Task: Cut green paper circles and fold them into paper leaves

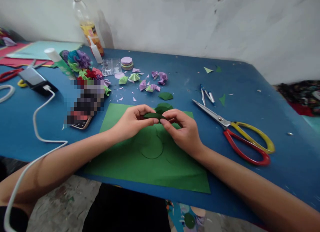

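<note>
Between them, my left hand (135, 120) and my right hand (181, 127) pinch a dark green paper piece (153, 116), thumbs in front and fingers behind. It looks bent or folded, seen nearly edge-on. Below lies a green paper sheet (120, 158) with a curved outline drawn on it, partly covered by the hands' shadow. Just behind the fingers rests another dark green paper piece (163, 107), and a similar dark green cut piece (165, 96) lies farther back on the blue table.
Large scissors (226, 123) with red and yellow handles lie at right, near a compass (207, 95). Folded purple and green papers (152, 85) and scraps are scattered behind. At left are a phone (86, 109), a power bank (37, 79) with white cable, a glue stick (58, 62) and a bottle (87, 24).
</note>
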`<state>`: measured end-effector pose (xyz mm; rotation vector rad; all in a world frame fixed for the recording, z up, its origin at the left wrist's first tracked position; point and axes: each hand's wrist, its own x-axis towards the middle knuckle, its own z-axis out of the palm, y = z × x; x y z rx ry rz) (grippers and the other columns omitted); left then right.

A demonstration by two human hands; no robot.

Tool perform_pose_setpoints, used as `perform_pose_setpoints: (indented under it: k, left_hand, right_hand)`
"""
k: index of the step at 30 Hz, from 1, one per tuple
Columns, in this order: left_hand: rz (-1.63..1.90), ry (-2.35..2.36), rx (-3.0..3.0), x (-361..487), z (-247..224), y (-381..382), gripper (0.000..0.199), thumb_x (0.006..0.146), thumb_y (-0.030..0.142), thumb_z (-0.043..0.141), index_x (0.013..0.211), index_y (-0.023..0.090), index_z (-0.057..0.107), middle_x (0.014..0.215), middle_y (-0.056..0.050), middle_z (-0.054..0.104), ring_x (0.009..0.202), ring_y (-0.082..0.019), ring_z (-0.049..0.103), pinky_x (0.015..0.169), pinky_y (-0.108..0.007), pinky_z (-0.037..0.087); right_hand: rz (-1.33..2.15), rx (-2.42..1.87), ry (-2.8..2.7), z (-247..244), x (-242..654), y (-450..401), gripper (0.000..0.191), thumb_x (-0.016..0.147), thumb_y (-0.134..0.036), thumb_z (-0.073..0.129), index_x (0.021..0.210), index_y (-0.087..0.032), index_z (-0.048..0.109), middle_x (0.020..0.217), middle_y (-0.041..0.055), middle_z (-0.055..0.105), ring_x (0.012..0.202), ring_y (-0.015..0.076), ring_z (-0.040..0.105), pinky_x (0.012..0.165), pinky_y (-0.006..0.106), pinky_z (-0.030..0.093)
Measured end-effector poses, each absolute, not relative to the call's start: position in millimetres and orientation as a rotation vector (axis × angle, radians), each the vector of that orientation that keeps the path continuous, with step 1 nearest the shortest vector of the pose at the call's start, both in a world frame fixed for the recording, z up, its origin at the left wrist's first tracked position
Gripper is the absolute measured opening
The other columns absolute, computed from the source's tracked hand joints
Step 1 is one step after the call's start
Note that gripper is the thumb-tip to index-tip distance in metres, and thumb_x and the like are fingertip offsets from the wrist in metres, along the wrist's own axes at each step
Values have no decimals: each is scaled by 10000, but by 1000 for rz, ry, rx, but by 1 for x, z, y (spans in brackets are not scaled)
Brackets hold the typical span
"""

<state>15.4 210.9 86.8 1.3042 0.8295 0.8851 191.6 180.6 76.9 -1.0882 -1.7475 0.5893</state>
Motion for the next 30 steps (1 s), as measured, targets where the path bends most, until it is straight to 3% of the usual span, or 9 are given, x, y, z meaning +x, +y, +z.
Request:
perform_pose_setpoints:
  k: [6,13,18,23,26,30]
  left_hand:
    - [808,861,1401,12,88,213,130,692,219,715,768,141,644,691,-2,689,664,-115,650,637,-236,534]
    - [691,898,1867,3,87,214,118,768,232,645,809,164,732,646,5,691,572,-114,603,523,-214,447]
    - [735,940,1889,4,89,212,73,766,170,629,836,149,633,586,20,671,487,-80,568,455,-178,392]
    - [635,785,1714,0,89,219,206,818,136,553,1020,158,515,794,-41,728,789,-155,702,606,-217,556]
    - [591,740,1609,-1,89,223,371,839,90,496,1198,157,430,916,-72,711,1036,-209,660,598,-200,574]
    - [588,728,1482,1,91,223,424,884,169,511,1290,151,390,934,-74,682,1095,-247,633,605,-205,584]
  right_hand:
    - [572,-1078,-1762,78,191,181,37,821,-205,589,789,-217,602,806,10,651,679,128,595,598,252,509]
    - [652,-1059,-1803,77,191,181,71,774,-227,668,758,-208,601,679,-19,616,596,120,577,564,241,501]
    - [817,-1036,-1707,71,191,180,83,757,-236,703,817,-212,651,718,-11,694,636,139,651,622,260,544]
    - [861,-1110,-1606,66,193,185,155,801,-142,567,892,-206,675,750,5,712,683,155,692,665,290,568]
    - [849,-1140,-1600,65,195,189,213,828,-127,508,949,-203,665,865,27,718,763,157,702,749,315,576]
    - [789,-1155,-1646,68,196,191,205,859,-143,490,950,-206,663,888,32,711,789,160,691,777,326,566]
